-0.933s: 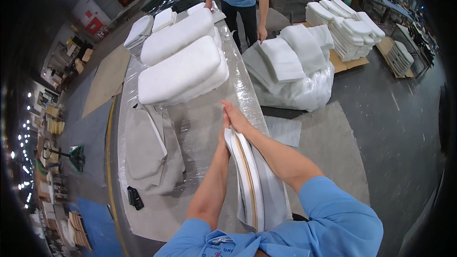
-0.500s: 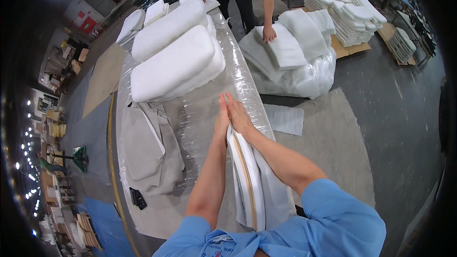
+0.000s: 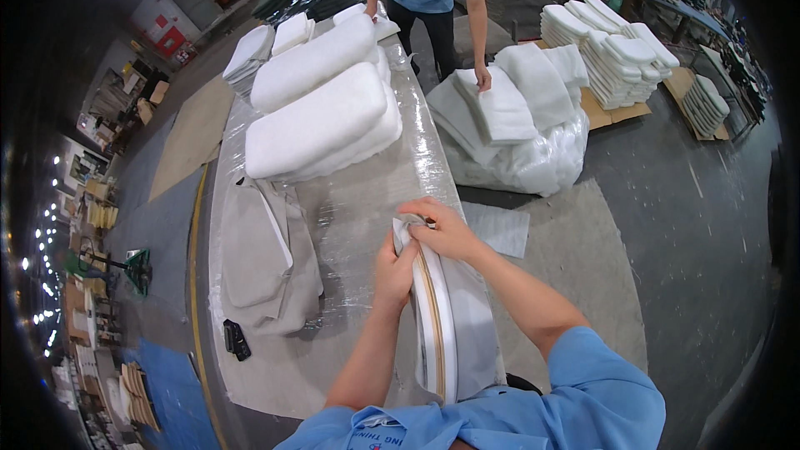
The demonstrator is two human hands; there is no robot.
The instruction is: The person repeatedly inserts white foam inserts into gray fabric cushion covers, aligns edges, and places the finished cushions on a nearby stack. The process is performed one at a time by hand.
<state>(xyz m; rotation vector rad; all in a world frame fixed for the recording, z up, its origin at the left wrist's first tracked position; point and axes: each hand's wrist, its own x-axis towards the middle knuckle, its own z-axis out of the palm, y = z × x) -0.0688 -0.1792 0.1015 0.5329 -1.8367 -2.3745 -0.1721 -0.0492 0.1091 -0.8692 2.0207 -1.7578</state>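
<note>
A long layered cushion stands on edge in front of me, its near end against my body. Grey cloth wraps its sides, and white padding with a tan strip shows along the open top. At its far end my right hand curls over the cloth, thumb and fingers closed on the cover edge. My left hand grips the same end from the left, slightly nearer to me, fingers partly hidden. Left of the cushion, folded grey fabric covers lie on the plastic-wrapped table.
Thick white padding rolls lie farther up the table. A black clip-like object rests near its left edge. Across from me, a co-worker's hand touches white padding sheets bundled in plastic. Stacked white pads stand on cardboard at the far right.
My hands were pressed flat together beyond the cushion's far end; they have come back toward me and closed on its cover. The view has shifted slightly.
</note>
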